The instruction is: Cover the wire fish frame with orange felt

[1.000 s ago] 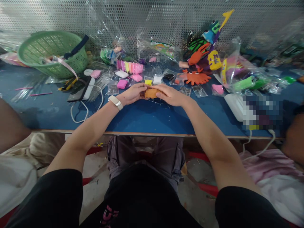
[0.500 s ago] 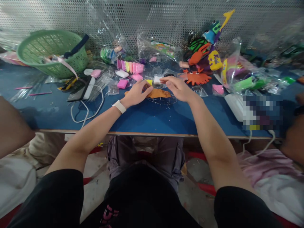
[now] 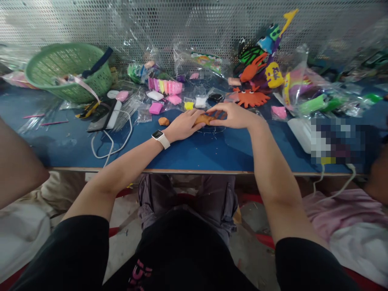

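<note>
A strip of orange-brown clay lies over a wire frame on the blue table. My left hand, with a white watch at its wrist, covers the clay's left part, fingers closed on it. From the right, my right hand pinches the clay's right end between thumb and fingers. A small separate lump of the same clay rests left of my left hand. Just behind the hands are a yellow packet and a white packet.
A green basket stands at the back left, near a phone with a white cable. Orange crab figure sits behind my right hand. Pink clay packs and a white power bank lie around; people sit at both sides.
My left hand has moved right and down onto the clay, uncovering the small lump. My right hand has lowered and closed its fingers on the clay's right end.
</note>
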`<state>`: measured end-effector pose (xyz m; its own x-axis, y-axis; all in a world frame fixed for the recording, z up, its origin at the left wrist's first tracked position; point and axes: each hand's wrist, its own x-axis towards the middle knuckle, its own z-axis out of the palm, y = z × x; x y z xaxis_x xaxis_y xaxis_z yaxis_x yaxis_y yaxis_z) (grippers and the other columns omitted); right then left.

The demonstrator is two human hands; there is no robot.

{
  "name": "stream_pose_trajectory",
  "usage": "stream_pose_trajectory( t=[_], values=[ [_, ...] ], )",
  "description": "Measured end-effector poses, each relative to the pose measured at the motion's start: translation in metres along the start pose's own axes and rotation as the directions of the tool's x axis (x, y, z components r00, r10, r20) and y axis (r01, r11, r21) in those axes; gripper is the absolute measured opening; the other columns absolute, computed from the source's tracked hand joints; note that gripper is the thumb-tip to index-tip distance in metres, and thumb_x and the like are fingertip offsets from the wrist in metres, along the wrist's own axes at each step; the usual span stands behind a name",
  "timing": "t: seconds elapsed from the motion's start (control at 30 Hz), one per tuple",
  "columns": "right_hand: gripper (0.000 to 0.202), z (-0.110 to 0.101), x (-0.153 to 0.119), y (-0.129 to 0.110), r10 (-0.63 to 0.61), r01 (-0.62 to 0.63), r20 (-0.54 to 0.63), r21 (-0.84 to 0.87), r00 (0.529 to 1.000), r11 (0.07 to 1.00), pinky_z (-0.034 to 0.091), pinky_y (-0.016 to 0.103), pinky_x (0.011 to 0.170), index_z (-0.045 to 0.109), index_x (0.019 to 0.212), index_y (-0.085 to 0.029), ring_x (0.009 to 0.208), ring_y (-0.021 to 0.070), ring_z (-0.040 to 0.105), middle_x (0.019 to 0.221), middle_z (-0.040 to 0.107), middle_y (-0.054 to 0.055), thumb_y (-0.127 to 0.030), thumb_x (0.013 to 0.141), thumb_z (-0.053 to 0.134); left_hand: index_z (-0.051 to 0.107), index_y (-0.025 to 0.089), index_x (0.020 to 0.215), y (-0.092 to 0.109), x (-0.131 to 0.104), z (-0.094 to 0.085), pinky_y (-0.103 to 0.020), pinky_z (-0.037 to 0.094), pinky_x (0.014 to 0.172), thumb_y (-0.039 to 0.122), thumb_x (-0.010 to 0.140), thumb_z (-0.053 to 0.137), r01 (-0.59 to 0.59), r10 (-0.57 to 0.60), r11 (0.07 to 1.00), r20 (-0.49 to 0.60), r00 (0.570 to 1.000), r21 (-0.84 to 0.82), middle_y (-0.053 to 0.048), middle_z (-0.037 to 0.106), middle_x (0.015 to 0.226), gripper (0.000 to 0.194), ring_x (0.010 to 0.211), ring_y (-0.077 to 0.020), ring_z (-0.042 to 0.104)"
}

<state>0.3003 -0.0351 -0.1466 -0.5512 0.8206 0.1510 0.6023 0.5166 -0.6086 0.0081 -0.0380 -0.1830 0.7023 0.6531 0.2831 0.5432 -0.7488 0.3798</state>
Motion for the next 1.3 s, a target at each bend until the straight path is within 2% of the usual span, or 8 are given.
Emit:
stream_pose_trajectory(
  t=[0.47, 0.63, 0.73, 0.87, 1.0, 1.07, 1.17, 1.3],
  values=[
    [0.065, 0.005, 0.001, -0.008, -0.040, 0.037, -0.075, -0.033, 0.996, 0.999, 0.066, 0.071, 0.112, 0.093, 0.135, -0.031, 0.122, 0.0456, 0.082, 0.133, 0.087, 0.014, -0.076, 0.088, 0.095, 0.056, 0.016, 0.173, 0.005, -0.005, -0.018, -0.064, 0.058, 0.128, 0.053, 0.120, 0.052, 0.001, 0.000, 0.999, -0.015, 1.000, 0.037, -0.025, 0.067, 0.169, 0.065, 0.152, -0.0440, 0.069],
    [0.063, 0.005, 0.000, -0.007, -0.020, 0.015, -0.156, -0.036, 0.987, 0.999, 0.066, 0.072, 0.114, 0.092, 0.135, -0.031, 0.125, 0.0457, 0.081, 0.137, 0.087, 0.015, -0.080, 0.096, 0.087, 0.078, 0.019, 0.149, -0.042, -0.015, -0.062, -0.064, 0.057, 0.131, 0.042, 0.110, 0.060, -0.050, 0.059, 0.991, -0.068, 0.996, 0.122, -0.019, 0.077, 0.155, 0.049, 0.148, -0.0403, 0.072],
    [0.061, 0.006, 0.000, -0.007, -0.038, 0.032, -0.189, -0.037, 0.981, 0.999, 0.066, 0.071, 0.113, 0.092, 0.131, -0.033, 0.123, 0.0442, 0.082, 0.135, 0.087, 0.014, -0.084, 0.097, 0.085, 0.089, 0.023, 0.119, -0.078, -0.023, -0.087, -0.054, 0.067, 0.112, 0.037, 0.094, 0.073, 0.010, -0.004, 0.997, -0.086, 0.996, 0.071, -0.016, 0.087, 0.120, 0.033, 0.114, -0.0336, 0.081],
    [0.070, 0.007, 0.002, -0.007, -0.036, 0.030, -0.225, -0.031, 0.974, 0.999, 0.066, 0.068, 0.110, 0.092, 0.126, -0.033, 0.121, 0.0430, 0.082, 0.131, 0.089, 0.013, -0.094, 0.094, 0.081, 0.092, 0.029, 0.108, -0.101, -0.031, -0.103, -0.036, 0.067, 0.087, 0.046, 0.086, 0.084, 0.091, -0.082, 0.990, 0.085, 0.993, -0.105, -0.007, 0.089, 0.098, 0.029, 0.087, -0.0230, 0.080],
    [0.071, 0.008, 0.002, -0.009, -0.044, 0.037, -0.234, -0.034, 0.971, 0.999, 0.065, 0.066, 0.115, 0.091, 0.126, -0.032, 0.121, 0.0414, 0.082, 0.129, 0.089, 0.014, -0.095, 0.096, 0.078, 0.094, 0.030, 0.098, -0.101, -0.034, -0.108, -0.031, 0.065, 0.083, 0.058, 0.079, 0.095, 0.147, -0.121, 0.983, 0.207, 0.971, -0.113, -0.003, 0.088, 0.089, 0.033, 0.077, -0.0190, 0.077],
    [0.074, 0.008, 0.001, -0.013, -0.054, 0.051, -0.238, -0.020, 0.970, 0.998, 0.065, 0.067, 0.117, 0.087, 0.139, -0.032, 0.122, 0.0413, 0.083, 0.129, 0.088, 0.014, -0.093, 0.098, 0.077, 0.094, 0.031, 0.095, -0.096, -0.032, -0.106, -0.033, 0.066, 0.086, 0.060, 0.082, 0.095, 0.147, -0.129, 0.983, 0.155, 0.979, -0.112, -0.003, 0.087, 0.086, 0.032, 0.077, -0.0197, 0.077],
    [0.089, 0.011, 0.000, -0.023, -0.078, 0.079, -0.284, -0.009, 0.956, 0.997, 0.066, 0.066, 0.118, 0.071, 0.166, -0.034, 0.122, 0.0401, 0.082, 0.138, 0.084, 0.014, -0.090, 0.097, 0.080, 0.094, 0.029, 0.101, -0.079, -0.025, -0.094, -0.040, 0.069, 0.092, 0.059, 0.087, 0.095, 0.099, -0.113, 0.982, -0.080, 0.990, -0.162, -0.007, 0.090, 0.096, 0.033, 0.087, -0.0232, 0.081],
    [0.090, 0.025, 0.004, -0.041, -0.171, 0.156, -0.299, -0.075, 0.939, 0.985, 0.067, 0.067, 0.120, 0.064, 0.174, -0.041, 0.132, 0.0406, 0.078, 0.162, 0.070, 0.013, -0.083, 0.098, 0.086, 0.090, 0.022, 0.133, -0.044, -0.014, -0.066, -0.044, 0.072, 0.096, 0.049, 0.096, 0.092, 0.018, -0.126, 0.933, -0.279, 0.952, -0.360, -0.012, 0.090, 0.112, 0.045, 0.102, -0.0253, 0.085]
  ],
)
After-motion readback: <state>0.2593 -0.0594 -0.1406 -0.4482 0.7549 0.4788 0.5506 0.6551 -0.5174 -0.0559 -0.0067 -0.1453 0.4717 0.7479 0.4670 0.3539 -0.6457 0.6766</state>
